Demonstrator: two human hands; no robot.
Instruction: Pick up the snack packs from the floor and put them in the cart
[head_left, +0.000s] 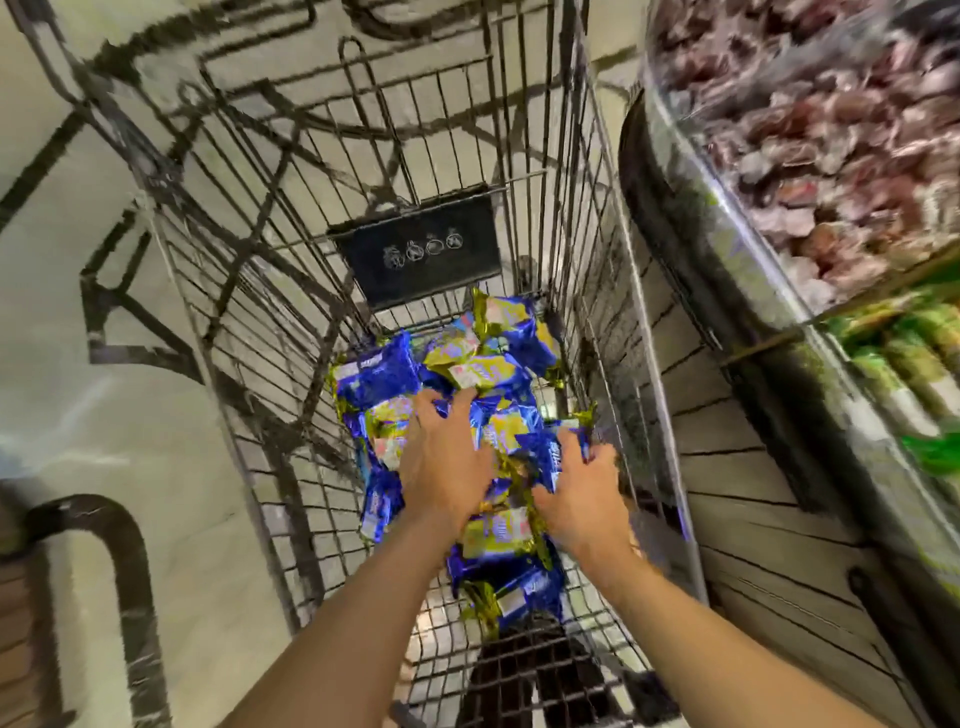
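Snack packs (457, 395), blue-and-gold foil, heaped in black wire cart (524, 119) beneath spread left hand (447, 467) fingers; right hand (582, 499) fingers curl round one; floor remainder unseen.

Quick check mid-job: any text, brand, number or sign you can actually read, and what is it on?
No text reads clearly.
Snack packs: white label print, blurred, unreadable.
Black plate on the cart: four round pictograms, no words.
Shelf goods: packaging too blurred to read.

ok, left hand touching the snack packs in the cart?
Touching. The head view shows the left hand lying palm-down on the snack packs heaped in the cart, no gap visible.
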